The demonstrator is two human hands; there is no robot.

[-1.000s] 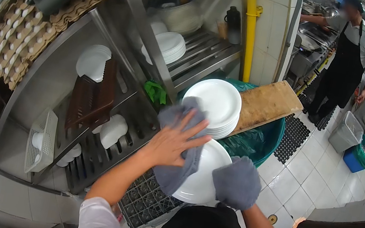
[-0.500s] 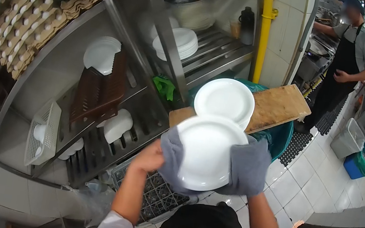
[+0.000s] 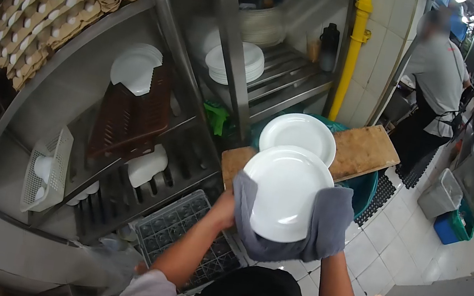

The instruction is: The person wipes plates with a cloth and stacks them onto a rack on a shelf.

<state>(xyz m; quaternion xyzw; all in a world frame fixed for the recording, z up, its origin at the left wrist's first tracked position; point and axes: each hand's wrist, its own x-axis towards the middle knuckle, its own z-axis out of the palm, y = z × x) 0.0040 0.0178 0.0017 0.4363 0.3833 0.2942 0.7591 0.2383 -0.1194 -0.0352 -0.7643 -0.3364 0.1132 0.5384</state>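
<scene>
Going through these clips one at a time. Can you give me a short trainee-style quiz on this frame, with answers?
1. True or false: the gray cloth shows on both the left and right sides of the held plate.
2. What does the wooden board lie across?
a) the white basket
b) the teal bin
c) the egg trays
3. Fill in the colour: the upright pipe is ____.

Key: 1 true; 2 b; 3 yellow.

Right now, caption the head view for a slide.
Left hand supporting a white plate with grey cloth, right hand hidden inside it, near a wooden board.
</scene>
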